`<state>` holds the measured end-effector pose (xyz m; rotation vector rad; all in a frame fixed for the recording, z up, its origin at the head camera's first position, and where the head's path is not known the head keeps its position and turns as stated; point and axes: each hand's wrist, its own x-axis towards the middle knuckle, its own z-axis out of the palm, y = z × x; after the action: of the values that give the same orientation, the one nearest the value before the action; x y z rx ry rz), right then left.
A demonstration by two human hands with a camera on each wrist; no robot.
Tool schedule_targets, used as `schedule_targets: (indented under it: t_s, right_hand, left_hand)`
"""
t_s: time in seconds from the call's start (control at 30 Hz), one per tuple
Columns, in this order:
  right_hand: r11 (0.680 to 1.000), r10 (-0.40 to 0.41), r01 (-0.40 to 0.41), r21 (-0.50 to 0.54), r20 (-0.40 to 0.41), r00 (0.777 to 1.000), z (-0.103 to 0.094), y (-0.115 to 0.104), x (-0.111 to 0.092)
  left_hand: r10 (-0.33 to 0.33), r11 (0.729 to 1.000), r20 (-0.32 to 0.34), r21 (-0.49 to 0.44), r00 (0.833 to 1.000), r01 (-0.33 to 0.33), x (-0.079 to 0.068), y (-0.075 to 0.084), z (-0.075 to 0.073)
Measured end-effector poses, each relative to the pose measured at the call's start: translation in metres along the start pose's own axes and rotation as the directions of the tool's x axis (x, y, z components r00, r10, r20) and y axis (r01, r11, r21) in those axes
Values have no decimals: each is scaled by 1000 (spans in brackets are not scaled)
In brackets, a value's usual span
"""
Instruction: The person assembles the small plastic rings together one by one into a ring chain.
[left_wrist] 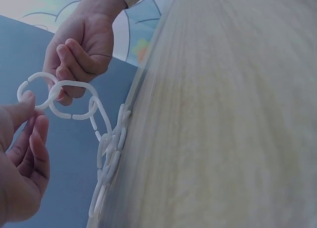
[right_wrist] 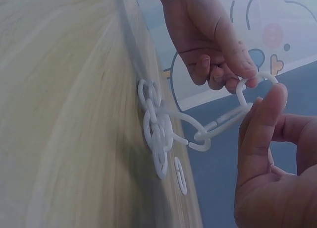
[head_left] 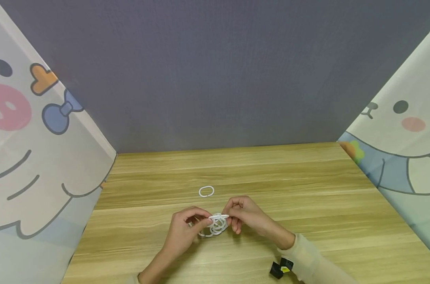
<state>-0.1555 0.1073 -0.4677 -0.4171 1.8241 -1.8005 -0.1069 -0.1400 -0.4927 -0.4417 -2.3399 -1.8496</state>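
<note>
White plastic oval chain links, each with a small gap, are joined in a chain [right_wrist: 159, 134] heaped on the table between the hands. The chain's end is raised off the wood. My left hand [head_left: 181, 230] pinches the end link [left_wrist: 42, 75] between thumb and fingertips. From the other side my right hand [head_left: 248, 215] pinches around the spot where this link meets its neighbour; the exact grip is partly hidden behind the fingers. Several links hang in a line from there down to the heap. A single loose link [head_left: 199, 191] lies flat on the table beyond the hands.
The wood-grain table [head_left: 307, 185] stretches to a grey panel [head_left: 215, 79] at the back. Cartoon-printed cloths stand at left [head_left: 40, 157] and right [head_left: 406, 150]. A small black device [head_left: 276, 270] sits by the right sleeve [head_left: 307, 256].
</note>
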Motion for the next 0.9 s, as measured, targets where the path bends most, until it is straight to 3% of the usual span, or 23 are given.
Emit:
schedule_targets:
  t_s: [0.3, 0.9]
  right_hand:
    - [998, -9, 6, -58, -63, 998, -6, -1, 8]
    - [980, -88, 55, -191, -167, 982, -18, 0, 51]
  left_hand:
    - [-28, 1000, -7, 1, 1000, 28, 1, 1, -1]
    - [-45, 999, -6, -14, 999, 45, 2, 1, -1]
